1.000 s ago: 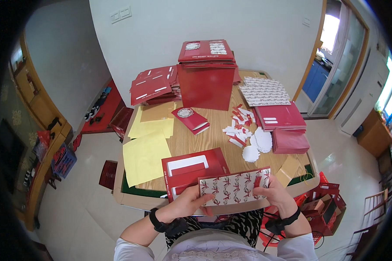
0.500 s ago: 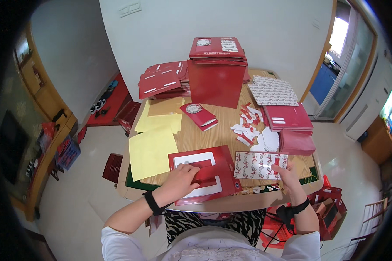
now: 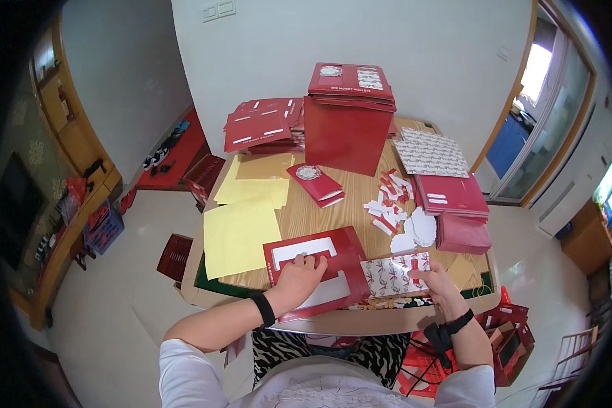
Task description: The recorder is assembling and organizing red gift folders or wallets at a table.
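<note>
A red cardboard sleeve (image 3: 353,272) with two white cut-out windows lies at the table's near edge. My left hand (image 3: 300,277) grips it at the middle, fingers bent over the strip between the windows. From the right, my right hand (image 3: 438,282) pinches a white gift wallet (image 3: 387,275) printed with a red and grey pattern. A small red tab shows by the thumb. The wallet's left end meets the sleeve's right edge; whether it is inside or beneath, I cannot tell.
Yellow sheets (image 3: 238,238) lie at the left, with a folded red wallet (image 3: 316,183) beyond. A tall red stack (image 3: 347,136) stands at the back. White labels (image 3: 421,228), paper scraps (image 3: 389,204), red packets (image 3: 462,233) and patterned wallets (image 3: 432,153) fill the right side.
My right hand has brought the patterned wallet left and nearer, up against the sleeve. My left hand has shifted slightly right over the sleeve. The view has tilted a little.
</note>
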`<state>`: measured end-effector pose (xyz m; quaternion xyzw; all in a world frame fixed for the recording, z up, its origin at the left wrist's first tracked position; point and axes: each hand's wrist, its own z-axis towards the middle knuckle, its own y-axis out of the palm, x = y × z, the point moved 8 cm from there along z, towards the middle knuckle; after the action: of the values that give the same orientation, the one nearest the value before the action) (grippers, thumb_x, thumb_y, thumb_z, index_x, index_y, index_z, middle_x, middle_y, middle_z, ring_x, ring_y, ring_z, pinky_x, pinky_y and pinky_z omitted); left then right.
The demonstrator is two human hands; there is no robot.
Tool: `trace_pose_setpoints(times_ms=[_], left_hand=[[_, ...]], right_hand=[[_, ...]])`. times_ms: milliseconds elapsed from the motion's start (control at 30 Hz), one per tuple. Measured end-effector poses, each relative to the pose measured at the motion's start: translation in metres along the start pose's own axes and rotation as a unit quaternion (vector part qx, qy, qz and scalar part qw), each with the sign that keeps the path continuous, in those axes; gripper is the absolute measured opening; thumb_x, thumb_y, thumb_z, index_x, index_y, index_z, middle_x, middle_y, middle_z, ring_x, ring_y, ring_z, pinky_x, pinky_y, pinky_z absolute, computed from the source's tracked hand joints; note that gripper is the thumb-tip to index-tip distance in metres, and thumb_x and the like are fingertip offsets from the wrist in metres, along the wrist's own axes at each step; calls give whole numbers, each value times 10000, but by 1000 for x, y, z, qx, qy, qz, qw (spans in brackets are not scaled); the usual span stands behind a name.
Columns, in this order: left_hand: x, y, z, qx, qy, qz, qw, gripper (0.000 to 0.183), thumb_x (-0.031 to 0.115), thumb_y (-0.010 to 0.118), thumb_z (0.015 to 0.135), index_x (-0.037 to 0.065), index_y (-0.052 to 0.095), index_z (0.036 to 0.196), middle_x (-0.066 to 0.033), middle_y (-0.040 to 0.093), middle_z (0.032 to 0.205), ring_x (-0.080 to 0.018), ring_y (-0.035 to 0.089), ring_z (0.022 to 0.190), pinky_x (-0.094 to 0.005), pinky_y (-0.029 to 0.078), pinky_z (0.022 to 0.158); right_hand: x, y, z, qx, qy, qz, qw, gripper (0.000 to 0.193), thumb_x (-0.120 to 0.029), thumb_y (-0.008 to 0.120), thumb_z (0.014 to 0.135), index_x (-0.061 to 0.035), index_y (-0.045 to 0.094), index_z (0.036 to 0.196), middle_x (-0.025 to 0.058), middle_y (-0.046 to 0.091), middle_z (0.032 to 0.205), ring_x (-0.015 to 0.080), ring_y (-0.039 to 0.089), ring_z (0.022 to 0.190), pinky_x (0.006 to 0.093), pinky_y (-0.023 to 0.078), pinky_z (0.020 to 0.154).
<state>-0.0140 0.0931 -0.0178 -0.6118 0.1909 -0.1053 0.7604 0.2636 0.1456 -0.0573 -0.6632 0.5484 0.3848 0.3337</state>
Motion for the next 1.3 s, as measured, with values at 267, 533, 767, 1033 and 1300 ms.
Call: trace_pose_setpoints(times_ms=[267, 533, 767, 1033, 1300], left_hand=[[10, 4, 2, -13, 24, -28, 999, 421, 136, 544, 751, 36, 496, 1157, -157, 544, 1061, -308, 548, 927, -350, 528, 621], [12, -7, 0, -33, 10, -73, 997, 470, 192, 603, 754, 59, 479, 1188, -149, 529, 1099, -299, 527, 986, -360, 516, 706], [-25, -101, -26, 145, -67, -292, 943, 566, 131, 650, 740, 47, 422, 1251, -176, 463, 1202, -303, 446, 1123, -363, 408, 909], [-45, -30, -68, 98, -215, -851, 469, 462, -16, 610, 799, 10, 443, 1230, -98, 544, 1159, -161, 530, 1045, -310, 429, 904], [-29, -30, -64, 91, -234, -854, 455, 479, -63, 659, 714, 30, 512, 1161, -88, 595, 1085, -181, 585, 960, -336, 486, 835]], right_hand=[[5, 16, 15, -101, 57, -40, 992, 263, -91, 676, 742, -68, 607, 994, 59, 636, 946, 192, 621, 834, 393, 535, 693], [24, 43, 15, -119, 59, 34, 991, 255, -42, 662, 750, -82, 620, 998, 57, 646, 952, 169, 624, 781, 333, 518, 663], [-13, 35, -23, -81, -108, 11, 991, 213, -22, 652, 754, -50, 623, 964, 15, 650, 858, 104, 600, 721, 263, 482, 657], [-57, 48, -59, -99, -186, 20, 977, 201, -42, 646, 773, -27, 620, 971, 14, 641, 868, 74, 575, 762, 238, 464, 663], [-63, 71, -65, -131, -171, -82, 973, 200, -29, 607, 806, -20, 601, 1006, 7, 632, 900, 74, 566, 810, 242, 466, 717]])
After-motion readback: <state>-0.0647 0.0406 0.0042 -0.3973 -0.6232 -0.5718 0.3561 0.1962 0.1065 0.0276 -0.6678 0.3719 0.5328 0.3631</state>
